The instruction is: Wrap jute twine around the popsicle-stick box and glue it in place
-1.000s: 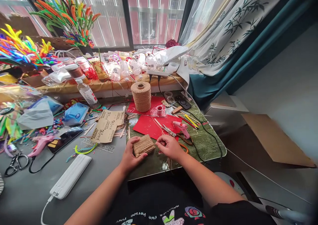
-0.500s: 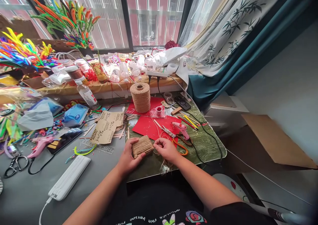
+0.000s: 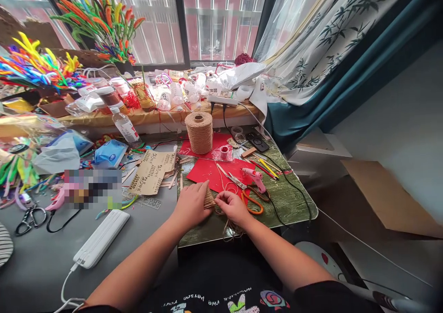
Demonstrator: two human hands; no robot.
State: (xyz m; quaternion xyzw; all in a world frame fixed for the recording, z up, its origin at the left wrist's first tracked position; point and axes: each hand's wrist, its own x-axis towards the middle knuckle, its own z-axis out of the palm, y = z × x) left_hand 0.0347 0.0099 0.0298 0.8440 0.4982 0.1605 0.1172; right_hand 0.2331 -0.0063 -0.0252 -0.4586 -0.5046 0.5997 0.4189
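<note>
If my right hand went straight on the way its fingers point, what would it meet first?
The near edge of the twine-wrapped block, just ahead of your right hand's fingertips, with your left hand behind it. Whether they already touch is hard to tell from this one view.

Was a home-style craft corner: bamboo-print curtain [image 3: 321, 45] hung upper right beside a window [image 3: 152, 27], colourful pipe cleaners [image 3: 34, 68] crowded upper left, twine spool [image 3: 199, 135] stood mid-frame, pink glue gun [image 3: 256, 178] and scissors [image 3: 237, 180] lay right of centre.
</note>
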